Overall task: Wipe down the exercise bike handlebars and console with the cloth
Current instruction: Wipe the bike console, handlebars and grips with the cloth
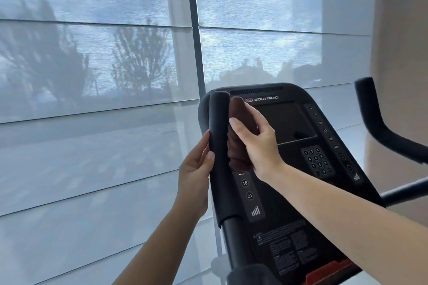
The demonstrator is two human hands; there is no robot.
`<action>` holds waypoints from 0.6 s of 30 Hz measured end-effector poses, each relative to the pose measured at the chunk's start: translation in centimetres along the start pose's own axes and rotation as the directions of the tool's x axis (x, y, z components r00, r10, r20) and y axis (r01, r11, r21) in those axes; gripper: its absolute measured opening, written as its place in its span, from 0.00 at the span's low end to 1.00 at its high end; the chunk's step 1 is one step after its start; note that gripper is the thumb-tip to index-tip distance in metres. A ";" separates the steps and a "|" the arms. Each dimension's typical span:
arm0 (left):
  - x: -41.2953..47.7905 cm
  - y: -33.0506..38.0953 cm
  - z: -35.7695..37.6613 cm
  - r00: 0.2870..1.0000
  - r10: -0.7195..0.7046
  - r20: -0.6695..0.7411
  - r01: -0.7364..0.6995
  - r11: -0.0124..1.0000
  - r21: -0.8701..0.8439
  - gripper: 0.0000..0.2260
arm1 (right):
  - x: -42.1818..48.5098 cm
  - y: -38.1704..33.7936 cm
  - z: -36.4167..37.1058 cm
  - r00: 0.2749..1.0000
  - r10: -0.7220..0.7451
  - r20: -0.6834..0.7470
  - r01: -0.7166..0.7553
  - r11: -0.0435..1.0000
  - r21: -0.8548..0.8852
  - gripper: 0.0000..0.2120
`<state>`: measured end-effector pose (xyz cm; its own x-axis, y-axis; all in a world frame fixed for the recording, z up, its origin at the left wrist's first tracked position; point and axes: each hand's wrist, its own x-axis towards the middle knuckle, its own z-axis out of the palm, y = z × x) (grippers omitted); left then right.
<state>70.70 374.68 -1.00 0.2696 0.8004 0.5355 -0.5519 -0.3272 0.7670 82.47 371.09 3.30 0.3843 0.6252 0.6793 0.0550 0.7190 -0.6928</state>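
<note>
The bike's left handlebar (218, 127), a black padded upright grip, stands in front of the black console (298, 169). My left hand (194, 178) curls around the grip's left side at mid height. My right hand (254, 139) presses a bunched dark brown cloth (236, 152) against the grip's right side, fingers over the cloth. The cloth runs from near the grip's top down to about its middle. The right handlebar (379, 122) curves up at the far right, untouched. The console's dark screen (284, 122) and keypad (316, 161) show behind my right hand.
A large window with a translucent blind (92, 99) fills the background, split by a dark vertical frame (196, 41). A beige wall or column (398, 53) stands at the right, close to the right handlebar. The bike's metal post (234, 245) runs down below the left grip.
</note>
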 end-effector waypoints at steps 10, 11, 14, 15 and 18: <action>0.3 -0.5 -0.3 0.999 0.020 0.044 -0.019 0.999 -0.042 0.19 | -3.1 -2.8 -1.9 0.986 -0.005 0.166 0.071 0.916 -0.395 0.19; 0.4 -0.5 -0.4 0.999 0.024 0.044 -0.022 0.999 -0.040 0.19 | -2.0 -3.3 -1.3 0.993 -0.085 0.080 0.110 0.910 -0.400 0.19; 0.5 -0.5 -0.7 0.998 0.011 0.055 -0.009 0.999 -0.040 0.18 | 0.2 -3.7 1.1 0.982 -0.188 -0.027 0.161 0.902 -0.401 0.18; 0.6 -0.5 -0.8 0.998 0.002 0.062 0.001 0.999 -0.041 0.18 | 0.2 -3.4 1.6 0.982 -0.184 -0.037 0.153 0.902 -0.405 0.18; 0.7 -0.6 -1.1 0.997 -0.022 0.074 0.026 0.998 -0.051 0.19 | -1.8 -2.5 1.5 0.994 -0.105 -0.018 0.087 0.893 -0.442 0.18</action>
<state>70.35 375.96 -1.43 0.3393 0.7679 0.5434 -0.5845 -0.2805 0.7614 80.29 368.64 4.19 0.3929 0.5402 0.7442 0.4896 0.5621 -0.6666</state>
